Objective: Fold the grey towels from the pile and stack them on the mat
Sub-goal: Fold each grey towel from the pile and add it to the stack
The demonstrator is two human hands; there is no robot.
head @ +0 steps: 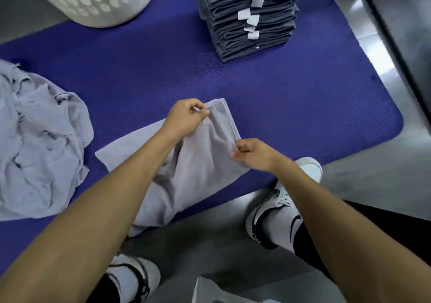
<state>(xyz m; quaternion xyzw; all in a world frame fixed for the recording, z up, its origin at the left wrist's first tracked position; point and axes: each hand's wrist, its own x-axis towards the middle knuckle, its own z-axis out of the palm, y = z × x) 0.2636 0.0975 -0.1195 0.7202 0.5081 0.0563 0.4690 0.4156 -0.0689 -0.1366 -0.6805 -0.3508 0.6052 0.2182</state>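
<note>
Between the two hands, a half-folded grey cloth towel [198, 163] lies on the ribbed blue foam mat [303, 107], its near end trailing onto the floor. The left hand [184, 118] pinches the far corner of the folded edge; the right hand [251, 153] pinches the near corner. A loose pinch could let the layers slip and skew the fold, and the trailing end may drag. Beyond the hands, bare mat runs to the tall stack of folded grey towels [249, 18]; left of them, the crumpled pale grey towel pile [39, 139] crowds in.
</note>
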